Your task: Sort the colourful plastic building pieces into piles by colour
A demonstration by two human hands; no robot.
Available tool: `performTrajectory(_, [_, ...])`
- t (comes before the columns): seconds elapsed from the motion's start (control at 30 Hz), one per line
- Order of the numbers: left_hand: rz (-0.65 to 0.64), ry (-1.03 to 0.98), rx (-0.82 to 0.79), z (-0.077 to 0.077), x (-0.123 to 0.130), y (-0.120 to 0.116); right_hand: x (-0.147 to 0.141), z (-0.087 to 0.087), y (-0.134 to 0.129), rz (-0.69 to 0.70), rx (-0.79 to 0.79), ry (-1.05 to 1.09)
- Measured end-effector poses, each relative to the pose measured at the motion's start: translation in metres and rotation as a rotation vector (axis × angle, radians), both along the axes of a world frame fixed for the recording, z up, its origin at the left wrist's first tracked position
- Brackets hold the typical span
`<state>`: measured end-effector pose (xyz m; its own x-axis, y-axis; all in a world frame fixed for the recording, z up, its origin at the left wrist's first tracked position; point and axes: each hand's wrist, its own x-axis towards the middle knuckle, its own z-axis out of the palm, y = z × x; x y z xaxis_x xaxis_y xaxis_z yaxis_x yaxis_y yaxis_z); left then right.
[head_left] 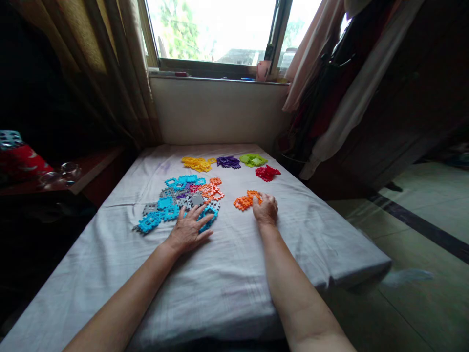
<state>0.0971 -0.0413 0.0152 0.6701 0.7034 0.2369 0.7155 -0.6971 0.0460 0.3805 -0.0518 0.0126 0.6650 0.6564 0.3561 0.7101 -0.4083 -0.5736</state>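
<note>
My left hand (188, 230) rests with fingers spread on the near edge of a mixed pile of plastic interlocking pieces. Blue pieces (149, 222) lie to its left, and a grey piece (197, 199) is just beyond its fingertips. Orange pieces (211, 192) form the pile's right side, with a few purple and red ones among them. Further right, my right hand (266, 210) is closed at the edge of a separate orange heap (242, 203), its curled fingers on an orange piece. Its fingertips are partly hidden.
Toward the far edge of the cloth-covered table (234, 278) lie a yellow heap (197, 164), a purple heap (228, 162), a lime green heap (252, 160) and a red heap (267, 173). A pink cup (263, 71) stands on the windowsill. Clothes (344, 112) hang at right.
</note>
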Motion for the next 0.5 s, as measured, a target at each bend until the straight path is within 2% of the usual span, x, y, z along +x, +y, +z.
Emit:
performTrajectory(0.13, [0.068,-0.015,0.04,-0.002,-0.04,-0.01,-0.005,-0.001,0.005,0.059,0.063,-0.017])
performTrajectory(0.23, [0.142,-0.08,0.094,0.001,-0.049,-0.007,-0.014,-0.001,0.006,0.146,0.107,-0.048])
performTrajectory(0.33, [0.174,-0.127,0.105,0.007,-0.037,0.005,-0.027,0.0,0.006,0.26,0.126,-0.077])
performTrajectory(0.5, [0.168,-0.043,0.003,0.011,-0.005,0.03,-0.049,-0.001,0.001,0.463,0.101,-0.116])
